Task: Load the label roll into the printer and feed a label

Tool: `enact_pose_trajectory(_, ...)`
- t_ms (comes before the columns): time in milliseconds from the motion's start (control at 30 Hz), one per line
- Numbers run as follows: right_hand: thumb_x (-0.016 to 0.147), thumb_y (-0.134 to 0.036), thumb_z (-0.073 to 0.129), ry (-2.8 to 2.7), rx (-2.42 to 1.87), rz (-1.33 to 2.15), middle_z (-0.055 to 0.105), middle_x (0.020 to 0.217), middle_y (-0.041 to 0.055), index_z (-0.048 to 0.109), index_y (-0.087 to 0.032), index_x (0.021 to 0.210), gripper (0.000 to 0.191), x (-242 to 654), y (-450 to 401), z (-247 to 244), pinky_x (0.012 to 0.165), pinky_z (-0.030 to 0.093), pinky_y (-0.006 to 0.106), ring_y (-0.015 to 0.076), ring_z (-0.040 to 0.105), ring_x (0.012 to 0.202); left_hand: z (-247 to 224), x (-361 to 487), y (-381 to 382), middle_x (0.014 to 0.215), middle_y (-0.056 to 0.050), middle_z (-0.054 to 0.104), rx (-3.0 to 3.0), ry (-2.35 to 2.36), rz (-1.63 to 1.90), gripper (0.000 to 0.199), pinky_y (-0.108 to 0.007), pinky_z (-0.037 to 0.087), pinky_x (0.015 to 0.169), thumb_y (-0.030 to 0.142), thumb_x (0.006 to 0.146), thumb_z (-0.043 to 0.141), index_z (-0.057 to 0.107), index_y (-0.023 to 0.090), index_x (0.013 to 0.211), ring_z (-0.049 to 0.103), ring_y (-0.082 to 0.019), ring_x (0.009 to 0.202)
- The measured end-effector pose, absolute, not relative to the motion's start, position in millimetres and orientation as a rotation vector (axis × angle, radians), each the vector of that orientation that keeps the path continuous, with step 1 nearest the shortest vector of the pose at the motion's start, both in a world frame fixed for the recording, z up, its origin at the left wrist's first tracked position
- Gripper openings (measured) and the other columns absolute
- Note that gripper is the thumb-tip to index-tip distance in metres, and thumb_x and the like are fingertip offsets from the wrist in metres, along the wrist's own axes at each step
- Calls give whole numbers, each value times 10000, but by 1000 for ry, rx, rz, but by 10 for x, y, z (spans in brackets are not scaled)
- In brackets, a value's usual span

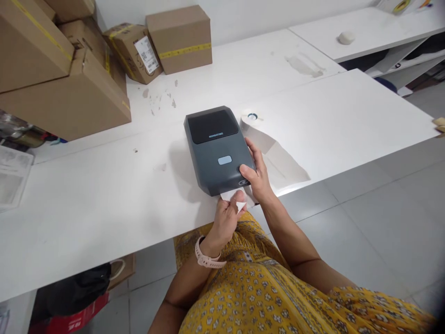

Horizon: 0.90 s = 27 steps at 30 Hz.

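Note:
A dark grey label printer [212, 162] with a black glossy lid and a pale oval button is at the front part of the white table. My right hand [257, 172] grips its right side, thumb on top near the front corner. White label paper [228, 194] shows at the printer's front edge. My left hand [226, 217], with a pink band on the wrist, pinches this paper just in front of the printer. Part of the paper is hidden by my fingers. A strip of backing paper [278, 157] lies on the table right of the printer.
Cardboard boxes [181, 39] with yellow tape stand at the back left. A clear plastic container [14, 178] is at the left edge. A small round roll [252, 116] lies behind the backing paper. The table's front edge [104, 264] runs close to my body. A white lump [346, 38] sits far right.

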State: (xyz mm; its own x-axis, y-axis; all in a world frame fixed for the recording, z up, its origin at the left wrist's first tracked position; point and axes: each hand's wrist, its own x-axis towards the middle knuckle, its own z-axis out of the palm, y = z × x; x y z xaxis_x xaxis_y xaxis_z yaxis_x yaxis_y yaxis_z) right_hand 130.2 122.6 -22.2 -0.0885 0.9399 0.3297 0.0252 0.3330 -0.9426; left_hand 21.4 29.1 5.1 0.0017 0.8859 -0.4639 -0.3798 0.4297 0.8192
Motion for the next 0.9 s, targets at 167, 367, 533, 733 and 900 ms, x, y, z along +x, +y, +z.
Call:
enact_pose_trajectory(167, 860, -747, 675, -1415, -927, 1006, 526, 1610, 135, 412, -286, 1573, 889, 1299, 1217, -238, 1213, 462, 565, 348, 530, 1470, 13, 207, 236, 615, 32, 488, 599, 1202, 1064, 585, -249, 517, 625, 736, 746, 763, 506, 219, 654, 522, -112, 632)
enact_pose_trajectory(367, 992, -526, 618, -1634, -1003, 580, 345, 1739, 30, 497, -390, 1527, 565, 1345, 1099, -27, 1290, 288, 669, 358, 306, 1616, 557, -210, 66, 548, 10, 556, 1284, 742, 580, 466, -262, 377, 528, 442, 973, 634, 589, 200, 578, 472, -95, 507)
enact_pose_trajectory(533, 968, -456, 677, -1991, -912, 167, 483, 1650, -116, 718, -437, 1211, 248, 1436, 1084, 288, 1323, 95, 715, 377, 268, 1625, 754, -789, 428, 562, 16, 592, 1423, 1241, 1236, 315, -265, 375, 499, 279, 972, 607, 695, 237, 673, 499, -115, 509)
enact_pose_trajectory(733, 1020, -453, 609, -2169, -914, 302, 662, 1486, -84, 729, -359, 1038, 154, 1385, 1214, 498, 1360, -14, 662, 311, 377, 1590, 518, -1030, 1005, 557, 29, 549, 1386, 1534, 1577, 282, -242, 365, 485, 293, 949, 631, 662, 209, 681, 451, -97, 498)
enact_pose_trajectory(900, 1040, -427, 588, -2152, -883, 319, 671, 1486, -43, 702, -330, 1032, 150, 1362, 1255, 387, 1342, 52, 688, 305, 407, 1576, 306, -930, 997, 690, 13, 629, 1394, 1628, 1478, 234, -247, 444, 578, 374, 966, 650, 681, 208, 804, 549, -113, 607)
